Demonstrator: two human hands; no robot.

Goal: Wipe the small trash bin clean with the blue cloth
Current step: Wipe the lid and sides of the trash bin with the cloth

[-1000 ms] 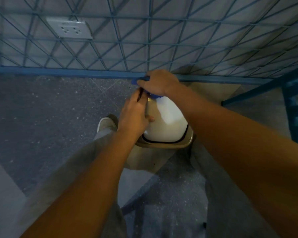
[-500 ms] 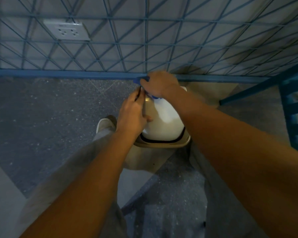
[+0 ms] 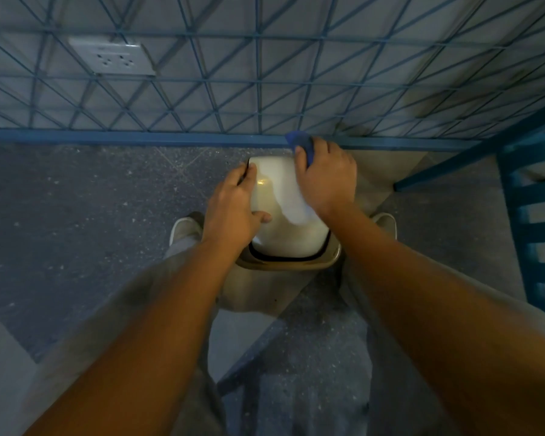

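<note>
— Now, first entry: how is the small trash bin (image 3: 280, 196) listed?
— It is listed as white-bodied and tipped on its side between the knees, above the speckled floor (image 3: 76, 215). Its tan rim (image 3: 290, 265) is turned toward the wearer and its base toward the wall. This attitude is judged to be chosen so that the outer wall is exposed for wiping.

— And the left hand (image 3: 233, 209)?
— It is recorded as clasped on the bin's left flank, with the fingers hooked over the far edge and the thumb laid across the top. The bin is apparently braced so that it is not rolled by the rubbing.

— The blue cloth (image 3: 304, 146)?
— It is bunched and gripped under the right hand (image 3: 328, 180) and pressed to the bin's far right shoulder, near the base. Only a corner is seen past the knuckles.

— Progress?
— Wiping is judged to be under way. How much has been cleaned cannot be told in this dim view.

— Sundries?
— A wall socket (image 3: 114, 56) is set on the blue-gridded wall, and a pale shoe (image 3: 183, 229) is seen beside the bin. A blue slatted frame (image 3: 532, 215) is noted at the right, well apart.
</note>
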